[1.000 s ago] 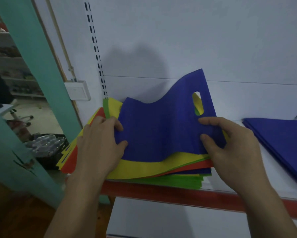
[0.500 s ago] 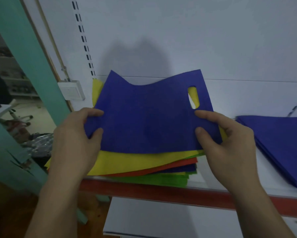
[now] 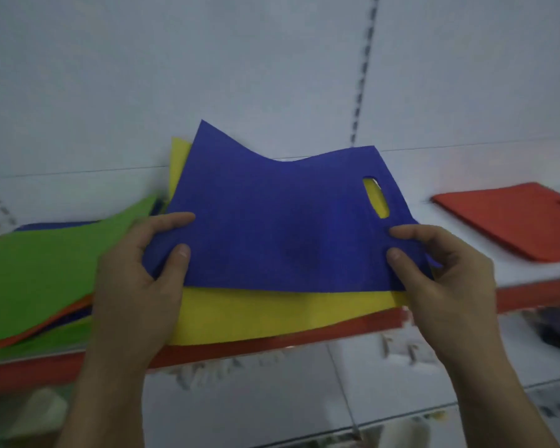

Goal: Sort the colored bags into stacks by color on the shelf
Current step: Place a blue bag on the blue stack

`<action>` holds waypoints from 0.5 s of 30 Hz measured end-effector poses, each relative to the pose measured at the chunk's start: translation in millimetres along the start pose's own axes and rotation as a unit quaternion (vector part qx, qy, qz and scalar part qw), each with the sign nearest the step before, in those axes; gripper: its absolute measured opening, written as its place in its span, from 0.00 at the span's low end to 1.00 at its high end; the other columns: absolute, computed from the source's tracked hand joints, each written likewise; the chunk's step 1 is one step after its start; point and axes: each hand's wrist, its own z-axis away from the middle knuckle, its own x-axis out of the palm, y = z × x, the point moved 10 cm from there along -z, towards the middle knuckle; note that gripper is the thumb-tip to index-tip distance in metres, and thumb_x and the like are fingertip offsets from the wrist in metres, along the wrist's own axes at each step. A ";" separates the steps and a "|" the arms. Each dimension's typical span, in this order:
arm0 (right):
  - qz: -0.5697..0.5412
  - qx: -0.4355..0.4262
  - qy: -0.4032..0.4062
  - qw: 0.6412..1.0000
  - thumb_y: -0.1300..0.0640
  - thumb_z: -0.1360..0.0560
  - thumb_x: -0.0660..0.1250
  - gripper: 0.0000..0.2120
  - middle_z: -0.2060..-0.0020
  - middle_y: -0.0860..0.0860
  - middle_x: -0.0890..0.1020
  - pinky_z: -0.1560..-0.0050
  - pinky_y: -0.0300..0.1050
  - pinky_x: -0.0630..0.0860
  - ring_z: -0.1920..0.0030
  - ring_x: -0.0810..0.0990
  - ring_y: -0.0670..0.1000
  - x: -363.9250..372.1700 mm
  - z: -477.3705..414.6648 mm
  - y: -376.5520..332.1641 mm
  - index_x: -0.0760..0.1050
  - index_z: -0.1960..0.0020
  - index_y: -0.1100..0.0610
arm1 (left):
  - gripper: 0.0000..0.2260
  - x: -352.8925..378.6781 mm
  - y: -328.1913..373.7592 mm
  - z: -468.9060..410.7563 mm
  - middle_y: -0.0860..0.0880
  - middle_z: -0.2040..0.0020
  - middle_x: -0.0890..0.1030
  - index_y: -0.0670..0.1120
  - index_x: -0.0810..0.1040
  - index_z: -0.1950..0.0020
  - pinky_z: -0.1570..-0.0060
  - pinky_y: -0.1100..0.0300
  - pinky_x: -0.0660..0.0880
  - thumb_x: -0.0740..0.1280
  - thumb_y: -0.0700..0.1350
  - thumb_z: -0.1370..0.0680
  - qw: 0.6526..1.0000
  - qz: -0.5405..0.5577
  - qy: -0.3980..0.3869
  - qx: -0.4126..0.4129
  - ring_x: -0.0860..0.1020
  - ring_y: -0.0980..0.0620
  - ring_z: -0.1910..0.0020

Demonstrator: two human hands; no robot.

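A white back panel (image 3: 239,76) fills the upper part of the view, crossed by a slotted upright (image 3: 364,76). Below it runs the shelf (image 3: 537,294), white on top with a red front edge.

The blue bag (image 3: 281,234) is at the middle of the shelf, raised off it and sagging between the two hands, with its far corners lifted toward the back panel. At the shelf's left end lies a mixed pile topped by a green bag (image 3: 45,270); orange and blue edges peek out from under it. A yellow bag (image 3: 272,315) sits directly beneath the blue one, and its near edge reaches over the red front edge. It is unclear whether the hands also hold the yellow bag. Toward the right end, well apart from the rest, is a flat red stack (image 3: 514,218).

The left hand (image 3: 136,286) grips the blue bag's left edge, thumb on top. The right hand (image 3: 450,276) pinches its right edge just below the handle slot (image 3: 375,197), through which yellow shows.
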 end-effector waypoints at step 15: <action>0.132 0.108 0.187 0.967 0.60 0.21 0.67 0.11 0.45 0.46 0.82 0.64 0.46 0.81 0.49 0.83 0.49 -412.0 43.3 93.6 0.78 0.45 0.45 | 0.10 370.6 192.6 128.7 0.62 0.50 0.80 0.50 0.81 0.45 0.59 0.79 0.70 0.69 0.36 0.22 0.959 0.169 -0.211 0.081 0.77 0.72 0.54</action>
